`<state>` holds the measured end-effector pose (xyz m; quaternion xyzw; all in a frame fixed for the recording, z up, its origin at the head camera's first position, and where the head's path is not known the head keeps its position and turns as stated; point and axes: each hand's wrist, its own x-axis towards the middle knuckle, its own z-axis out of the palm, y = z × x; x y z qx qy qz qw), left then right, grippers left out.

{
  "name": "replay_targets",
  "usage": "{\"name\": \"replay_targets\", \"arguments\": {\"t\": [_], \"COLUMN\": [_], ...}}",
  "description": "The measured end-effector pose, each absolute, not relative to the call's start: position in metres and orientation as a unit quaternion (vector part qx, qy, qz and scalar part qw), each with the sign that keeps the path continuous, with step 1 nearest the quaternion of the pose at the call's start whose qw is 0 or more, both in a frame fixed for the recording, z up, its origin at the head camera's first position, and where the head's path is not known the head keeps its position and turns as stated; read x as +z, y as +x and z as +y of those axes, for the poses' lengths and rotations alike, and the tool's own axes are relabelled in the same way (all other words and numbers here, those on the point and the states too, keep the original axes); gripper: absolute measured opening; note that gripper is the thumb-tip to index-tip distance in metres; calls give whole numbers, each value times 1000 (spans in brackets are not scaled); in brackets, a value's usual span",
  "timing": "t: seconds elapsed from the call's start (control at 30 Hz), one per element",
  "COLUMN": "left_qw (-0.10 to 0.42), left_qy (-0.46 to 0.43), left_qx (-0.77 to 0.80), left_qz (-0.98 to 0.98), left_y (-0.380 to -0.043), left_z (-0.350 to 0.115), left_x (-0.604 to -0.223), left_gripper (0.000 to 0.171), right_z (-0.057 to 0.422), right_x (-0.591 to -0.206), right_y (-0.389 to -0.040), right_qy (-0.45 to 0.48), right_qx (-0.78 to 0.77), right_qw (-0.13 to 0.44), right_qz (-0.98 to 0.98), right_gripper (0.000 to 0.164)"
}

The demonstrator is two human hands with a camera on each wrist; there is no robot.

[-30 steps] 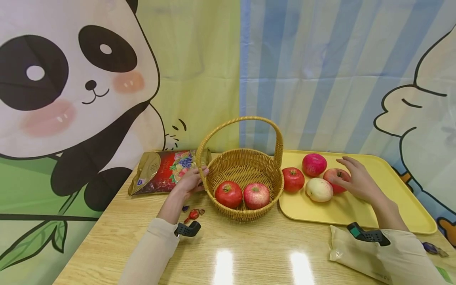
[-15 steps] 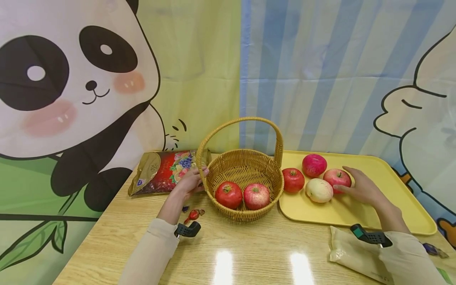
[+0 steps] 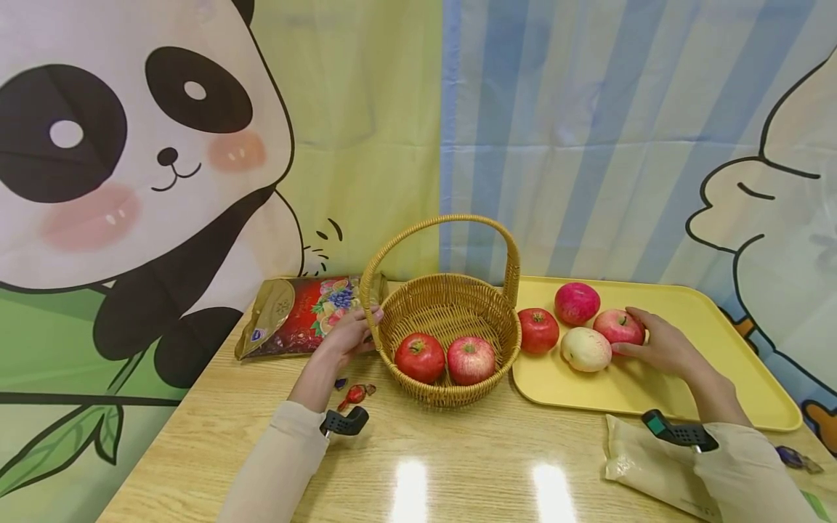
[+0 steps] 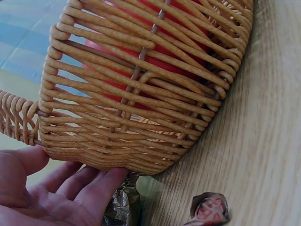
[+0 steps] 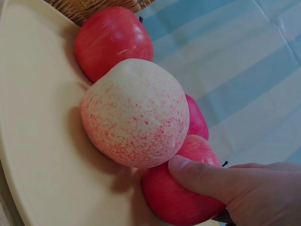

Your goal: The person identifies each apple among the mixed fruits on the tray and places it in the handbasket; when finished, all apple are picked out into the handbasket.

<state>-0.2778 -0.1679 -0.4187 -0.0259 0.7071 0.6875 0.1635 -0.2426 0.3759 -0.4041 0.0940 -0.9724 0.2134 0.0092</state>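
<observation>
Our right hand (image 3: 663,347) pinches a round, rosy-red apple (image 3: 617,328) on the smooth yellow tray (image 3: 726,330); our left hand (image 3: 349,335), fingers loosely extended, touches the golden wicker basket (image 3: 446,396). We should lift straight up — clear of the creamy, pink-speckled round fruit (image 3: 585,350) alongside.

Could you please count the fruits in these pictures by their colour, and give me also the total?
Red or pink fruits: 5 (2 in the basket, 3 on the yellow tray)
Pale, pink-specked fruit: 1 (on the yellow tray)
Total: 6
</observation>
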Motion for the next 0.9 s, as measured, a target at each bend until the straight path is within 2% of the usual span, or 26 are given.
{"name": "replay_targets", "arguments": {"t": [0.9], "left_qw": [166], "left_qy": [-28], "left_qx": [693], "left_qz": [701], "left_y": [-278], "left_z": [-168], "left_x": [-418], "left_gripper": [53], "right_z": [377], "right_x": [-406], "right_y": [-244], "right_qy": [77], "right_qx": [213], "right_qw": [4], "right_qz": [-974], "right_gripper": [102]}}
